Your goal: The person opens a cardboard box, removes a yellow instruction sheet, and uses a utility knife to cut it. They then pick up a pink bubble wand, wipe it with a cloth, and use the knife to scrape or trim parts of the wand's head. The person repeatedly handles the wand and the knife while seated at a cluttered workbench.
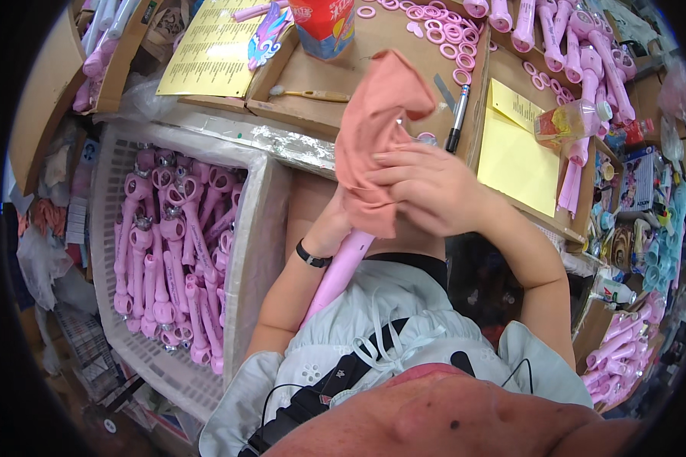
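Note:
A pink toy wand [341, 271] slants up from my lap, its upper end hidden under a salmon-coloured cloth [370, 145]. My left hand [331, 222], with a black band on the wrist, grips the wand just below the cloth; its fingers are mostly covered. From the other side my right hand [437, 189] closes on the cloth, the fingers bent across it and pressing it around the covered end. A small shiny bit shows beside the cloth near the right knuckles.
On my left stands a white plastic basket [261, 251] full of pink toy wands [171, 228]. Ahead, a cardboard tray [305, 114] carries pink rings [451, 38], a toothbrush [312, 95], a marker [457, 118] and a red-blue cup [324, 27]. Yellow sheets [514, 167] and a bottle [568, 122] lie rightward.

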### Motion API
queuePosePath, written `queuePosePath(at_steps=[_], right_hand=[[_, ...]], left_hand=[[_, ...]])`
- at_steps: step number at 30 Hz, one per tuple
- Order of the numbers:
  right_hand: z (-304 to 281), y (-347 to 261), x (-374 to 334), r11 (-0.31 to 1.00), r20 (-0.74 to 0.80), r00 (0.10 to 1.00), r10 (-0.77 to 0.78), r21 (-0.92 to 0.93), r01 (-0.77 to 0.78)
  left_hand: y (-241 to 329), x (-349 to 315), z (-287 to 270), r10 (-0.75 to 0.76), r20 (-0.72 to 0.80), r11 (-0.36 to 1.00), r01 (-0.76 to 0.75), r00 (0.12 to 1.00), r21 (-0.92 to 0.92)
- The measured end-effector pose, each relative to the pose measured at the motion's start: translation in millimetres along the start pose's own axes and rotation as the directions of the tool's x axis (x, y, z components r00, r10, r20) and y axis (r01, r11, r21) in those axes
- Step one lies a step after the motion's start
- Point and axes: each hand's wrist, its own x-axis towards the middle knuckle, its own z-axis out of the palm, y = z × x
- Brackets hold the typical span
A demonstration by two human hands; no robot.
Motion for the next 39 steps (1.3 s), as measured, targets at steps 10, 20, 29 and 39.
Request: queuePosePath(at_steps=[10,20,29,39], right_hand=[[-66.6,69.9,-39.3,0.712,-0.567,0.432,0.702,0.551,-0.436],[13.0,-3.2,-24.9,0.812,-0.446,0.681,0.58,0.377,-0.445],[43.0,-57.1,-40.8,0.557,-0.32,0.577,0.751,0.776,-0.295],[69.0,-64.4,-22.3,0.375,-0.303,0.437,0.847,0.923,-0.089]], left_hand=[[17.8,-14.2,12.7,-0.109,-0.011,0.993,0.109,0.994,0.037],[36.9,-29.3,14.0,0.179,-0.098,0.947,-0.144,0.979,0.286],[36.8,-21.8,29.4,0.195,-0.045,0.901,-0.161,0.98,0.403],[25.6,-26.2,48.6,0.374,-0.033,0.697,-0.257,0.927,0.669]])
